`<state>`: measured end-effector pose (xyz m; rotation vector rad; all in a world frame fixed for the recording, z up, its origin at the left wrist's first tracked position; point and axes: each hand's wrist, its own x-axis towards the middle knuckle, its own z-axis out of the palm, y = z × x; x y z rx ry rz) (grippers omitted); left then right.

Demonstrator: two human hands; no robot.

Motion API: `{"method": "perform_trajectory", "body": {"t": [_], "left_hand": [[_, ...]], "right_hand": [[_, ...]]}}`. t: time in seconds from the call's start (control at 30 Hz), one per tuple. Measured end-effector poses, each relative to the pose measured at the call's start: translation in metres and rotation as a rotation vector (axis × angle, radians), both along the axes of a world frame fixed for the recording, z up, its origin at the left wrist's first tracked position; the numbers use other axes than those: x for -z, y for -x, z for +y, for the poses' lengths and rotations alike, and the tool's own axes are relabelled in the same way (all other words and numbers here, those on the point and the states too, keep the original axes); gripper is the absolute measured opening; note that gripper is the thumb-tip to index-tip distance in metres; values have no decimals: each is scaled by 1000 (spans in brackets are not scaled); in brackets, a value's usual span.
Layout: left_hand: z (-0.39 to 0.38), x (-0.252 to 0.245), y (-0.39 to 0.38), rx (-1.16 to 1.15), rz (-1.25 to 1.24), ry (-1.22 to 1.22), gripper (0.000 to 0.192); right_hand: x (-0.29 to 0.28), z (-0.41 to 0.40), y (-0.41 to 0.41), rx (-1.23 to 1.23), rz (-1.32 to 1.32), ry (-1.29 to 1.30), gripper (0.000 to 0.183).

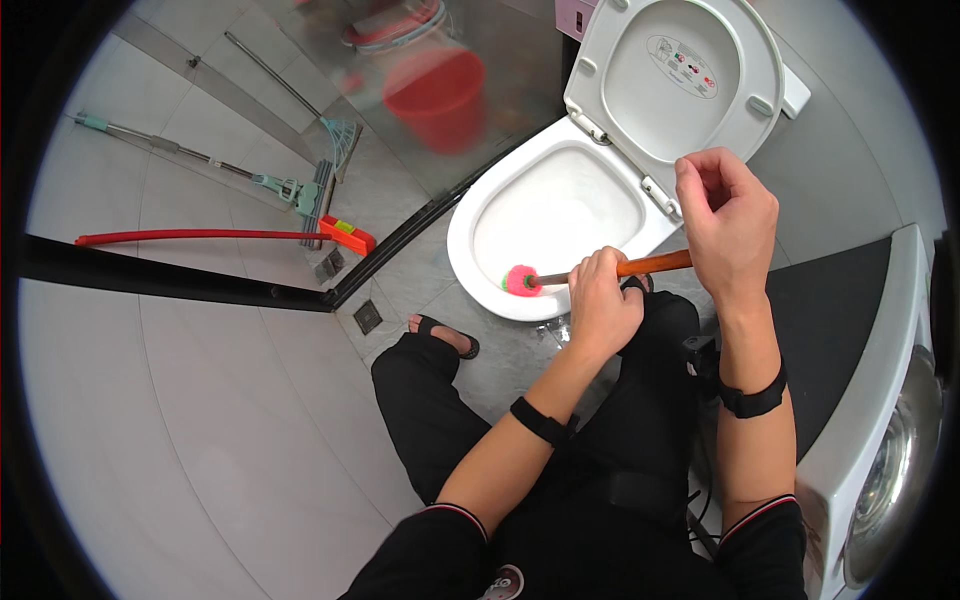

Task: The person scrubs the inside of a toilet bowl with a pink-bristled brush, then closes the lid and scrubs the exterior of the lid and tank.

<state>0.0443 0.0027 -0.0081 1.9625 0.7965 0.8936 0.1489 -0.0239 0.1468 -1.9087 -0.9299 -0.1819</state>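
My left hand (606, 300) grips the shaft of a toilet brush with a brown wooden-looking handle (656, 262). Its pink and green bristle head (522, 280) lies at the front inner edge of the white toilet bowl (461, 232). Raised near the toilet's hinge side, my right hand (731, 217) has its fingers curled in to the thumb, and nothing shows in it. The far end of the handle passes out of sight behind that hand. The toilet lid and seat (761, 67) stand up, with a printed oval label on them.
Behind a black-framed glass panel (510, 90) is a red bucket (442, 97). A sponge mop (300, 195), a red broom (349, 234) and a floor squeegee-like tool (341, 142) lean at the left wall. A front-loading washing machine (862, 450) stands at my right. A floor drain (367, 317) is near my foot.
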Motion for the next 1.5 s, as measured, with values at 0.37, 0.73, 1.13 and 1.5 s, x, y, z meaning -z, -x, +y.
{"method": "perform_trajectory", "body": {"t": [0.37,0.73,1.13,1.5], "left_hand": [[59,-3,32,150,184,-15,13],[93,37,37,-71,-327,181,13],[90,20,32,-4,152,-134,11],[77,18,28,-3,122,-201,16]], "right_hand": [[7,22,27,-84,167,51,19],[-29,62,91,-298,-165,739,47],[3,55,75,-170,-278,713,35],[-9,33,62,-137,-134,687,30]]}}
